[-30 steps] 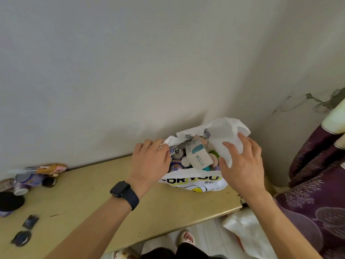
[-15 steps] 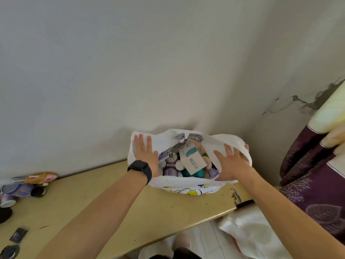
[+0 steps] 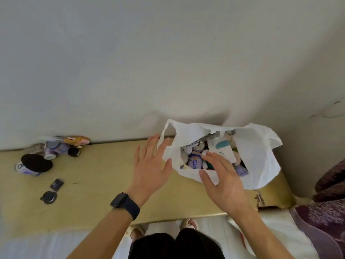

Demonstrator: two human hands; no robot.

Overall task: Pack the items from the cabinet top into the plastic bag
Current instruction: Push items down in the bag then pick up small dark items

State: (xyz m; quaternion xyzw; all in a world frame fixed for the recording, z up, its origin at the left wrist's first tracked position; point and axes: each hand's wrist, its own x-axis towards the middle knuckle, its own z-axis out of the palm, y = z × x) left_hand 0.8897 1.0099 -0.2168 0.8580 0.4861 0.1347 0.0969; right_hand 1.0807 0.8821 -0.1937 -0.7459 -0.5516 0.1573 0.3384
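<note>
A white plastic bag (image 3: 257, 152) stands open at the right end of the yellow cabinet top (image 3: 97, 174), against the wall. Inside lie several small bottles and a white box with a teal mark (image 3: 222, 148). My left hand (image 3: 151, 165), a dark watch on its wrist, hovers with straight fingers just left of the bag's mouth. My right hand (image 3: 224, 180) is spread flat above the bag's near rim and holds nothing. At the left end lie several items: purple-and-white bottles (image 3: 57, 148), a black-lidded jar (image 3: 35, 164), a small dark sachet (image 3: 57, 184) and a round dark lid (image 3: 49, 197).
A grey wall runs behind the cabinet. The cabinet's right front corner (image 3: 261, 200) is chipped. A purple patterned fabric (image 3: 326, 212) and white cloth (image 3: 276, 238) lie to the right and below. My feet in slippers (image 3: 188, 224) show under the cabinet's front edge.
Both hands have let go of the bag's rim and drawn back toward me, fingers spread. The bag now stands open by itself, and the view has tilted down and left.
</note>
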